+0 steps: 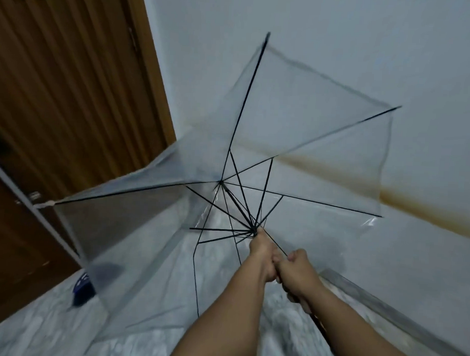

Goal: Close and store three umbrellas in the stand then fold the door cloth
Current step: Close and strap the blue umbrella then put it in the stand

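Two bare forearms reach up from the bottom edge, and nearest of all is the right hand (298, 273), its fingers curled round the black shaft (276, 247) of a clear umbrella (297, 121). Just ahead of it, touching it, the left hand (263, 254) is wrapped round the same shaft, right behind the point where the thin black struts gather.

The shaft's long axis runs from the lower right, under the right wrist, up and to the left, away from the person, to the hub (221, 181) where the ribs meet. The canopy is still spread, its inside facing the hands, ribs fanning up, left and right beyond the fingers.

Seen through the plastic ahead of the hands is a pale wall (340, 35) with a brownish stained band (427, 206) out to the right. Far to the left of the hands stands a brown wooden door (59, 78); one rib tip lies over its lower part. Below the left forearm is grey marbled floor (50, 326), where a small dark blue object (83, 289), too blurred to identify, sits under the canopy's lower left edge. A grey skirting strip (383, 316) runs along the wall beside the right forearm.
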